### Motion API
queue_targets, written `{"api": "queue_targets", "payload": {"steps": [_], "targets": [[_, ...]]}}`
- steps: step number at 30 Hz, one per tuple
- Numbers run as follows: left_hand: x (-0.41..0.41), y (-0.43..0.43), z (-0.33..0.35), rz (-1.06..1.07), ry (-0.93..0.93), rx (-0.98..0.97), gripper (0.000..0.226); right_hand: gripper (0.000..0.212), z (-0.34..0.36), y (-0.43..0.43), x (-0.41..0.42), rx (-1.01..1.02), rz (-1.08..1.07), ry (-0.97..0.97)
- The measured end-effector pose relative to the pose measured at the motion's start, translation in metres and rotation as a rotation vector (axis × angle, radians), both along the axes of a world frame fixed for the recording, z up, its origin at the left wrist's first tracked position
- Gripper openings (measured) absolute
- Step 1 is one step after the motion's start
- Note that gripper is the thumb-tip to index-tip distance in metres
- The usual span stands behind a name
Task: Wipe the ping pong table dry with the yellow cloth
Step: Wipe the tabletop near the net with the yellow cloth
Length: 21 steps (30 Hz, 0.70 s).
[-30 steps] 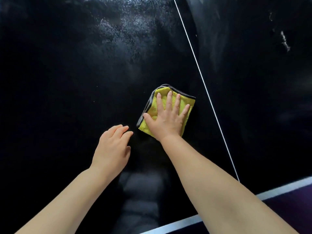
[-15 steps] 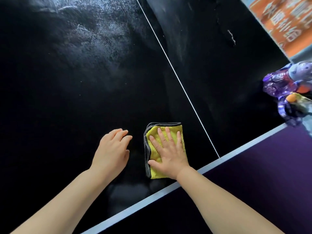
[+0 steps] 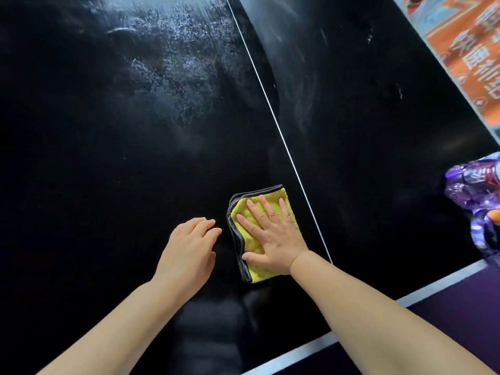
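**Hand presses yellow cloth to the wet black table**

The right hand (image 3: 273,239) lies flat on the folded yellow cloth (image 3: 272,197), fingers straight and spread apart, thumb out along the cloth's near side. The cloth now sits a little farther from the table's near white edge band (image 3: 297,350) than half a second ago, and remains just left of the thin white centre line (image 3: 284,147). It is a plush, nubbly rectangle with a grey bound hem showing in stacked layers on its left. The left hand (image 3: 189,247) remains just beside it, apart from it, fingers together and slightly curved. The ping pong table (image 3: 108,185) is glossy black, with a speckled, streaky wet sheen farther out. A translucent purple plastic object (image 3: 473,198) stands at the right.
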<state>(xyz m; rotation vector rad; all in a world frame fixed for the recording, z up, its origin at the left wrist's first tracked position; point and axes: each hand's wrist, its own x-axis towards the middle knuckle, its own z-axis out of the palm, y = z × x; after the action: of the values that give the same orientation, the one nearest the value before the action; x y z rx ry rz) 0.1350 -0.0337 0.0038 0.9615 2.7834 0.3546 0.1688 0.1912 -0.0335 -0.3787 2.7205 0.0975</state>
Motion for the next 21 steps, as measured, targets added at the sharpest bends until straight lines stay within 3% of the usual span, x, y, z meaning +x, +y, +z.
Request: {"api": "queue_targets", "payload": {"steps": [10, 21], "targets": [[-0.093, 0.102, -0.003, 0.297, 0.05, 0.078, 0.059, 0.079, -0.007, 0.066, -0.173, -0.038, 0.147, 0.077], [-0.13, 0.141, -0.013, 0.362, 0.093, 0.013, 0.055, 0.079, -0.013, 0.095, -0.315, -0.068, -0.051, 0.161]]}}
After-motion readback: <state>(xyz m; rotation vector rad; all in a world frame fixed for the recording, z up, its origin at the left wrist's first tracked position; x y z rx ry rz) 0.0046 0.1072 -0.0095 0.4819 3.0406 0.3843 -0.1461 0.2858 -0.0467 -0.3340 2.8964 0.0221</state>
